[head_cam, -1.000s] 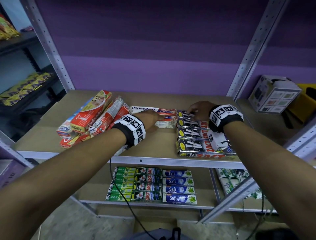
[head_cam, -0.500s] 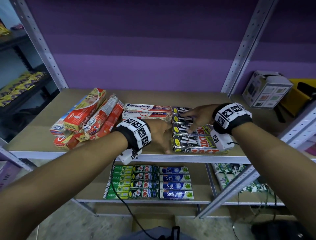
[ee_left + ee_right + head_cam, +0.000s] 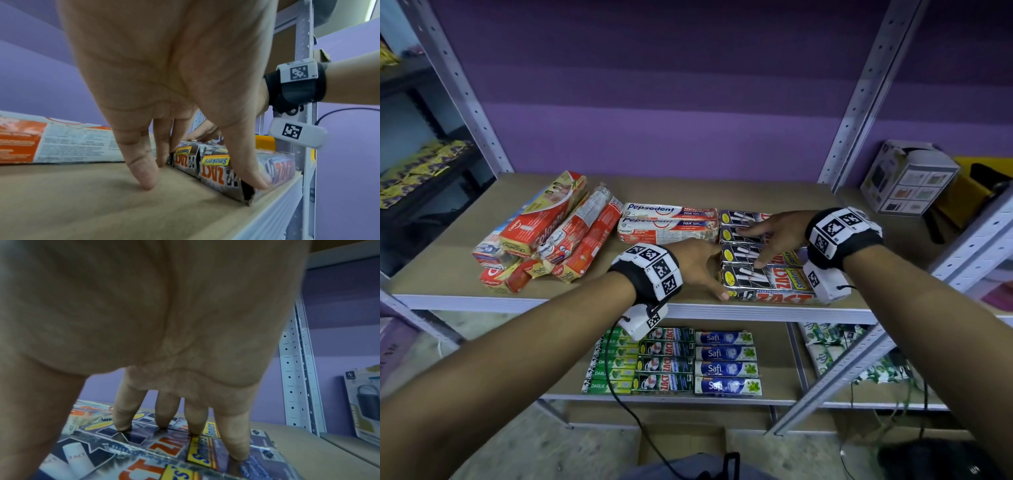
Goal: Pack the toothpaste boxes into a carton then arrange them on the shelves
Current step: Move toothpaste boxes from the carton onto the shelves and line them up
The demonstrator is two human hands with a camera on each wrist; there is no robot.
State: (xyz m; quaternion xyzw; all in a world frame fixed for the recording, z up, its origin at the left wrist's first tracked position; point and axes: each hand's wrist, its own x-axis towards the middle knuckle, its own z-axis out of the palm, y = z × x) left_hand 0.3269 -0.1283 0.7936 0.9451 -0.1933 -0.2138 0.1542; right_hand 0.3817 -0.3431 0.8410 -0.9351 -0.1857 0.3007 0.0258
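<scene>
A plastic-wrapped bundle of black Zact Smokers boxes [image 3: 767, 274] lies at the front right of the middle shelf [image 3: 571, 298]. My right hand [image 3: 756, 245] presses on its top with straight, spread fingers [image 3: 234, 434]. My left hand [image 3: 714, 274] stands against the bundle's left end [image 3: 213, 172]. Its fingers [image 3: 144, 170] point down onto the shelf board, and the thumb touches the front corner. Two Pepsodent boxes [image 3: 667, 222] lie just left of the bundle. A loose heap of red Colgate boxes [image 3: 544, 233] lies further left.
The lower shelf carries neat rows of Darlie, Zact and Safi boxes [image 3: 674, 363], with green-and-white packs [image 3: 835, 346] to the right. A white product box [image 3: 907, 178] stands beyond the metal upright [image 3: 859, 102]. A cardboard carton [image 3: 681, 442] sits on the floor below.
My left hand has left the Pepsodent boxes and come forward to the Zact bundle's left end. My right hand has slid from the bundle's far end toward its middle.
</scene>
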